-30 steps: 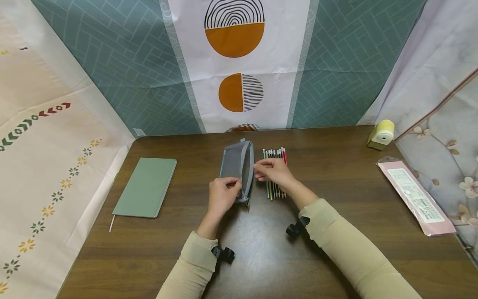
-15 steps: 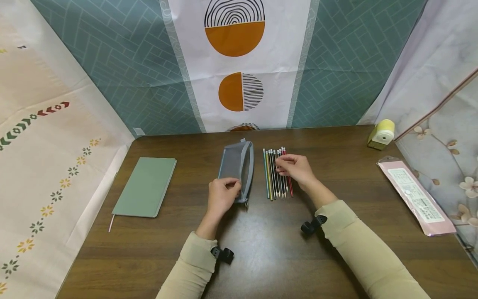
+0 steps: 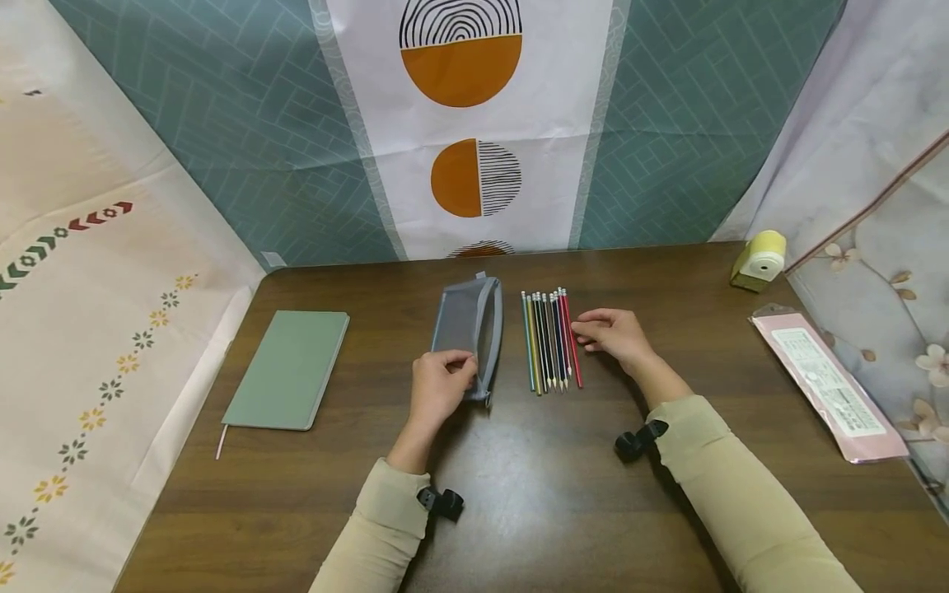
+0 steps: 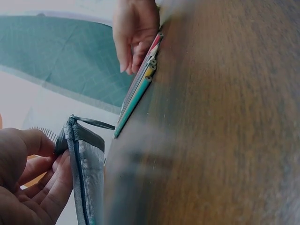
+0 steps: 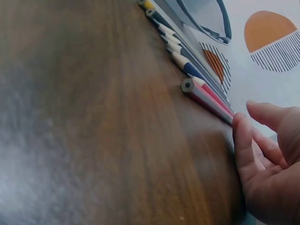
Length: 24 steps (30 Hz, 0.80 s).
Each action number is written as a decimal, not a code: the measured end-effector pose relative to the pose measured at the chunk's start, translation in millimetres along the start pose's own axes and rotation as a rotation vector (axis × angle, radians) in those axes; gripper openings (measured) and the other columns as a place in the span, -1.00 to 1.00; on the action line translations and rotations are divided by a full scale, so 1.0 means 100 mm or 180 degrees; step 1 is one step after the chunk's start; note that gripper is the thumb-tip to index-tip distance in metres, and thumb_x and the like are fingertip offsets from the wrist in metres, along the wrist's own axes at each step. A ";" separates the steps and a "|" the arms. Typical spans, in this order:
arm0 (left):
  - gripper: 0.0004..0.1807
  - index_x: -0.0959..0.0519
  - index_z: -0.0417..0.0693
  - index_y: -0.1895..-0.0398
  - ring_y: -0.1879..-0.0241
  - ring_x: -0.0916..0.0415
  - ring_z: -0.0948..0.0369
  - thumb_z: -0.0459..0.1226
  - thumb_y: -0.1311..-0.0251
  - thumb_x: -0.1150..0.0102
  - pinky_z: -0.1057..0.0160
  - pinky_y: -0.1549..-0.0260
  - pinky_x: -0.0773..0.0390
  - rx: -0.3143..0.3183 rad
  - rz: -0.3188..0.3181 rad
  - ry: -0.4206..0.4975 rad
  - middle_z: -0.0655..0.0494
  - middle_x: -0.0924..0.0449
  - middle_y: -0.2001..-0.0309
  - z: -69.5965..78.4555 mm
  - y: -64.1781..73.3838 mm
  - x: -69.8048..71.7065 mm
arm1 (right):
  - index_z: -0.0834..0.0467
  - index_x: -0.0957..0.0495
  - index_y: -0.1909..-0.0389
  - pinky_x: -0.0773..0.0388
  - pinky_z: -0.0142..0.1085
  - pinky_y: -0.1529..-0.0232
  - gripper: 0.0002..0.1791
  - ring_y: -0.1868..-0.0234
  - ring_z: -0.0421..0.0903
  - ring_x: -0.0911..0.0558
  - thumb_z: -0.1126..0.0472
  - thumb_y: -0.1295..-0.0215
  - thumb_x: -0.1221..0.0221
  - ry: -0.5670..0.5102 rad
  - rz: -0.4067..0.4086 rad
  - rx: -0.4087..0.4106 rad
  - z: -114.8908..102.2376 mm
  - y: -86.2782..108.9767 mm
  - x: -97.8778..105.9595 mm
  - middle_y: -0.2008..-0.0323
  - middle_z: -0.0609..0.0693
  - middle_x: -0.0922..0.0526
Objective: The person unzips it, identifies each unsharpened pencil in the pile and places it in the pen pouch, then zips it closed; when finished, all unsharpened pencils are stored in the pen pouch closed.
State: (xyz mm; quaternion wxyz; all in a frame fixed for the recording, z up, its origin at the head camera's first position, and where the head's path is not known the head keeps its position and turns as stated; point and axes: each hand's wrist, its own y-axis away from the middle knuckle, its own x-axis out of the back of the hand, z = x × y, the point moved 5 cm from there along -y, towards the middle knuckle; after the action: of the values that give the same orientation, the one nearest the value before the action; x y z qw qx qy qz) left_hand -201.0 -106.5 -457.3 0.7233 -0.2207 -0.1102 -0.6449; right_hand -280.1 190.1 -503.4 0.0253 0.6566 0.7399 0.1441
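Note:
A grey zippered pencil case (image 3: 455, 317) lies on the table, its mouth gaping along the right side. My left hand (image 3: 442, 385) pinches the case's near edge between thumb and fingers, as the left wrist view also shows. Right of the case, several pencils (image 3: 539, 342) lie side by side in a row, most with pale sharpened tips toward me. At the row's right end is a red pencil (image 3: 571, 346) with a flat, unsharpened near end. My right hand (image 5: 272, 159) is beside this red pencil, fingertips right at its side, thumb held apart and nothing gripped.
A green notebook (image 3: 289, 371) with a ribbon marker lies at left on the brown table (image 3: 534, 511). At the far right stand a yellow-topped sharpener-like device (image 3: 759, 262) and, nearer, a flat pink package (image 3: 826, 387) with a white label. Fabric hangings (image 3: 474, 177) border the table.
My right hand has moved right, from beside the case's opening, across the pencils, to the red pencil's outer side. The left hand keeps its pinch on the case.

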 end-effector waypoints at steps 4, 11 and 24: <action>-0.88 -0.77 -0.32 0.34 0.61 -0.67 0.19 -0.44 -0.18 -0.27 0.36 0.59 -0.68 0.0022 -0.0018 -0.0001 -0.05 -0.73 0.51 0.00 0.00 0.00 | 0.48 -0.53 -0.06 -0.72 -0.39 0.36 -0.54 0.41 -0.24 -0.68 0.27 -0.26 -0.38 0.0209 -0.0009 0.0002 0.00 -0.01 0.01 0.29 0.06 -0.75; -0.88 -0.76 -0.32 0.34 0.61 -0.68 0.17 -0.44 -0.18 -0.27 0.35 0.59 -0.68 0.0033 -0.0045 0.0000 -0.06 -0.73 0.51 -0.01 0.01 -0.01 | 0.41 -0.58 -0.02 -0.68 -0.41 0.46 -0.54 0.48 -0.21 -0.68 0.25 -0.18 -0.45 0.0588 0.0067 0.0049 0.00 0.00 0.01 0.29 0.11 -0.76; -0.89 -0.76 -0.32 0.34 0.58 -0.69 0.14 -0.44 -0.19 -0.28 0.35 0.58 -0.69 0.0043 -0.0039 0.0036 -0.07 -0.73 0.50 -0.01 0.01 0.01 | 0.38 -0.67 0.18 -0.65 -0.34 0.50 -0.63 0.54 -0.16 -0.67 0.20 -0.10 -0.48 0.1616 0.0369 0.0209 -0.14 0.07 0.09 0.44 0.11 -0.76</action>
State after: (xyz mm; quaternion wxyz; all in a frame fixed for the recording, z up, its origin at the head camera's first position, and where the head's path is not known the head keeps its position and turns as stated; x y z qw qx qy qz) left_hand -199.7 -107.8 -457.8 0.7214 -0.2116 -0.1118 -0.6498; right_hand -277.9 196.9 -486.7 -0.1909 0.6412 0.6879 0.2814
